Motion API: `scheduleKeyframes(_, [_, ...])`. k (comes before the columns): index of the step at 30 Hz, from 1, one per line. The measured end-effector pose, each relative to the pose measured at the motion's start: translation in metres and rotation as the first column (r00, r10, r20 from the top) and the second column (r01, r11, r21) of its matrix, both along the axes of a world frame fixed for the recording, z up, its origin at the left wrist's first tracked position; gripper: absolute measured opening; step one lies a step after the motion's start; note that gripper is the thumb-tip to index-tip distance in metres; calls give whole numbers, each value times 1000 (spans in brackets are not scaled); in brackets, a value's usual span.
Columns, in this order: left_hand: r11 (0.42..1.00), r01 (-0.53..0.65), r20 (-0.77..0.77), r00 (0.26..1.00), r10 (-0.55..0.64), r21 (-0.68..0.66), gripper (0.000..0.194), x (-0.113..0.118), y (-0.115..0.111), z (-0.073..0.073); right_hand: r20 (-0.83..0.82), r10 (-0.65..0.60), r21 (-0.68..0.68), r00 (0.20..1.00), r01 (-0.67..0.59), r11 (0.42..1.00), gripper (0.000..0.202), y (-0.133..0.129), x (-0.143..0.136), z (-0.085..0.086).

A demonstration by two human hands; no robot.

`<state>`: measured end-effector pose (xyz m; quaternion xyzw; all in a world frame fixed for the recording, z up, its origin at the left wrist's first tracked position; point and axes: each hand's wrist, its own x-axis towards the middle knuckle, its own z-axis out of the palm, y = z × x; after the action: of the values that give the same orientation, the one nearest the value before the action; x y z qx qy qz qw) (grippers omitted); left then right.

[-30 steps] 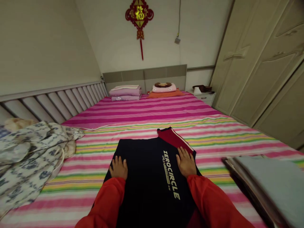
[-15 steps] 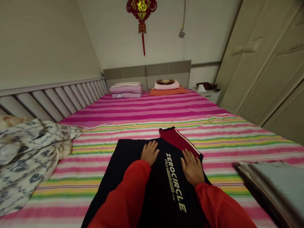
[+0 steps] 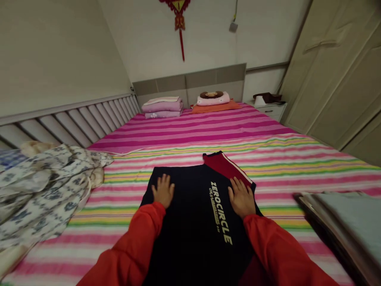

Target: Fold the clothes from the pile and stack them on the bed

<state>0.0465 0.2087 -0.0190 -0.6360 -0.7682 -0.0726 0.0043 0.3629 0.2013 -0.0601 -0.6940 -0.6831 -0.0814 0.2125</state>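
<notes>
A dark navy shirt (image 3: 190, 222) with a red shoulder panel and pale "ZEROCIRCLE" lettering lies spread on the striped bed. My left hand (image 3: 163, 190) rests flat on its upper left part, fingers spread. On the other side, my right hand (image 3: 241, 198) lies flat beside the lettering, near the red panel with its white stripe. Neither hand grips the cloth. Red sleeves cover both my forearms, and the shirt's lower end runs out of the picture.
A crumpled white cloth with a blue floral print (image 3: 50, 190) lies at the left, by the bed rail (image 3: 74, 121). Folded clothes (image 3: 342, 222) are stacked at the right. Folded purple bedding (image 3: 163, 106) and a pink pillow (image 3: 213, 99) sit against the headboard (image 3: 214, 75).
My left hand has slid left across the shirt, away from the lettering. My right hand stays at about the same spot on the cloth. The view has tipped slightly downward.
</notes>
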Motion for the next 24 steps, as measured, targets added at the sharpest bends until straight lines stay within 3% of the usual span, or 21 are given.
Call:
scheduleKeyframes(2, [978, 200, 54, 979, -197, -63, 53, 29, -38, -8, -7, 2, -5, 1000, -2, 1000, 52, -1, 0, 1])
scheduleKeyframes(4, [954, 286, 40, 958, -284, -85, 54, 34, -77, -16, -19, 0, -17, 1000, 0, 1000, 53, -1, 0, 2])
scheduleKeyframes(6, [981, 179, -21, 983, -180, -69, 54, 12, -111, -24, -28, -2, -28, 1000, 1, 1000, 53, -1, -1, 3])
scheduleKeyframes(8, [1000, -16, -81, 997, 14, -23, 53, -23, -139, -31, -33, -4, -35, 999, 3, 999, 53, -1, -1, 4])
scheduleKeyframes(11, [992, -115, -119, 985, 121, 60, 52, -64, -168, -38, -47, -9, -44, 999, 7, 999, 53, -2, -2, 6])
scheduleKeyframes(15, [983, -148, -82, 984, 157, 110, 50, -68, -181, -40, -81, -1, -91, 997, -6, 996, 54, -3, -3, 10])
scheduleKeyframes(24, [972, -166, 8, 986, 167, 166, 49, -59, -172, -33, -96, -56, -405, 994, 12, 914, 57, -9, -4, 31])
